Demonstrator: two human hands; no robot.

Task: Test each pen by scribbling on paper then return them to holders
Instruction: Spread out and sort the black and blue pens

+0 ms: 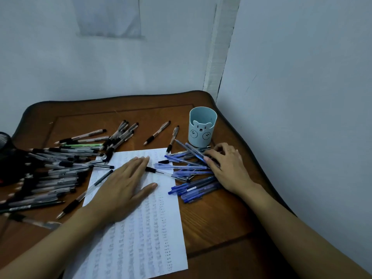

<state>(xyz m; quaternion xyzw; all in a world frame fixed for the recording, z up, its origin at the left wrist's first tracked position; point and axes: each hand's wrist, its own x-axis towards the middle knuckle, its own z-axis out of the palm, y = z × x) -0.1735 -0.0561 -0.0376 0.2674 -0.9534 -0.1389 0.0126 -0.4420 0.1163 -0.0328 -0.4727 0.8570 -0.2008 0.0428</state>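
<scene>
Bench top of brown wood, set in a corner between pale walls, with pens sorted into two heaps either side of one printed sheet of paper. The print on the sheet is too blurred to read.

Two holders are visible. A light blue holder with a bear face stands upright at the far right. A dark holder is cut off by the left edge, and only part of its rim shows.

The black pens lie heaped on the left, overlapping and blurred, so they cannot be counted. One green pen lies among them. Two further black-grip pens lie apart, just left of the blue holder.

The blue pens lie heaped on the right, between the sheet and the bench edge. Several are hidden under the right hand, so their number is also uncertain.

The left hand rests flat on the sheet with fingers straight and spread, holding nothing. A clear pen with a black cap lies just beyond its fingertips, and another passes beside its wrist.

The right hand lies on the blue heap with fingers curled and the thumb tip touching the pens. Whether it grips one cannot be told.
</scene>
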